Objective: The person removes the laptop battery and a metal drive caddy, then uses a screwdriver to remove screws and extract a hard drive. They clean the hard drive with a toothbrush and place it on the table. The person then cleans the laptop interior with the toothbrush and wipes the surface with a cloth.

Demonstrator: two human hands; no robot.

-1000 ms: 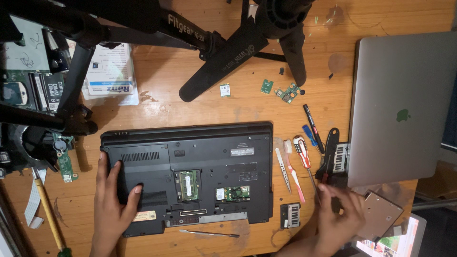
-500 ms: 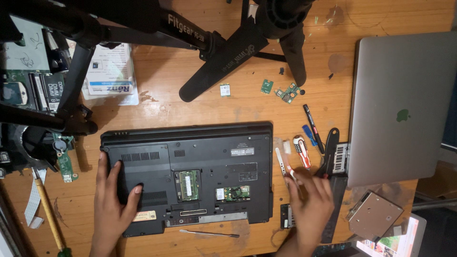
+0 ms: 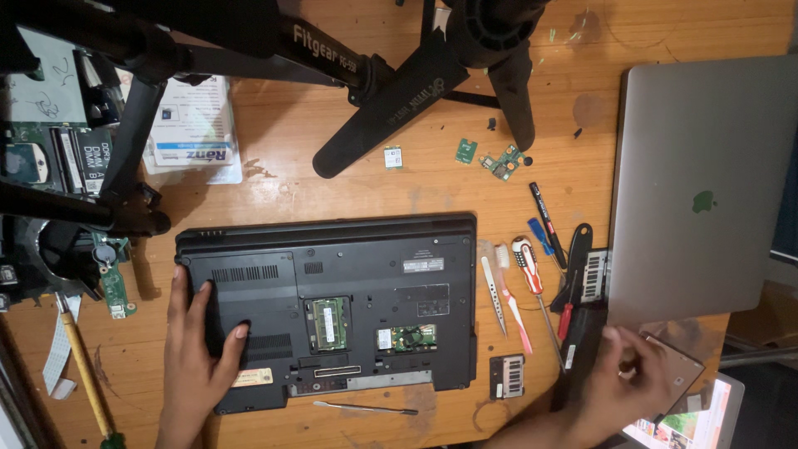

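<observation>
white printed packet (image 3: 195, 137) upper left; lit screen (image 3: 686, 420) bottom right.

surface: worn, stained orange-brown wooden tabletop (image 3: 332, 191) fills the view | overhead: black tripod legs (image 3: 391, 100) cross the top, casting soft shadows | light: warm, even, indoor | right edge: dark strip of floor (image 3: 761, 374) beyond the table

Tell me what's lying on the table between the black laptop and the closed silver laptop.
In the head view, between the black laptop and the silver laptop lie tweezers, a red-handled screwdriver, a blue tool and small black covers.
</observation>
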